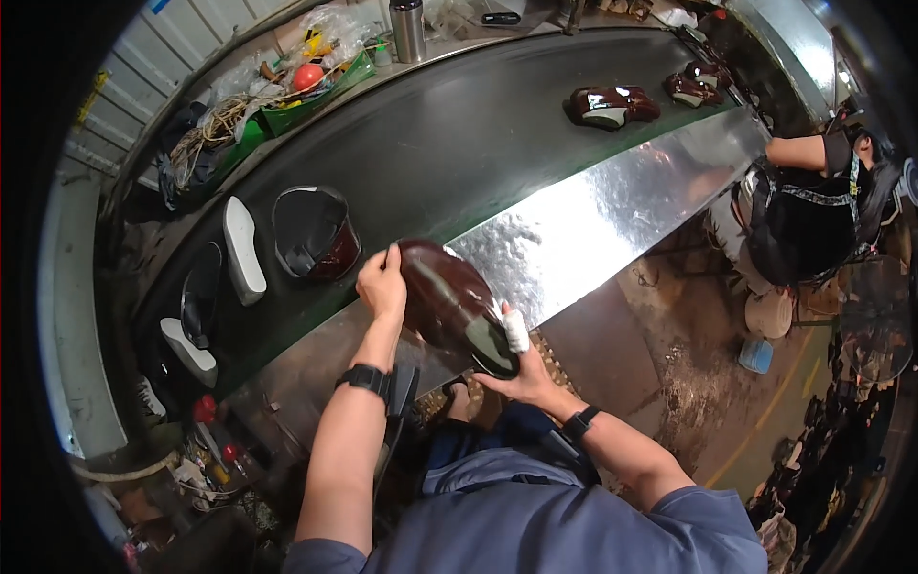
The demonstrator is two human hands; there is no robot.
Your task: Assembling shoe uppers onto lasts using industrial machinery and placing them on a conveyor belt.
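Observation:
Both of my hands hold a glossy dark red-brown shoe upper (445,287), which looks stretched over a last, with a grey-green patch near its lower right end. My left hand (382,284) grips the far left end, thumb and fingers closed on its edge. At the patched end, my right hand (532,378) has its fingers partly under the shoe; white wrapping covers one digit. The shoe is held over the near edge of the dark conveyor belt (406,129). Left of it stands another red-brown piece with black lining (316,232), beside a white shoe sole (244,251).
Further left lie a black shoe part (202,292) and a second white sole (189,349). Glossy brown shoes (612,106) sit at the belt's far right. A shiny metal ledge (593,210) borders the belt. A green tray (320,100) holds clutter; a co-worker (803,210) sits at right.

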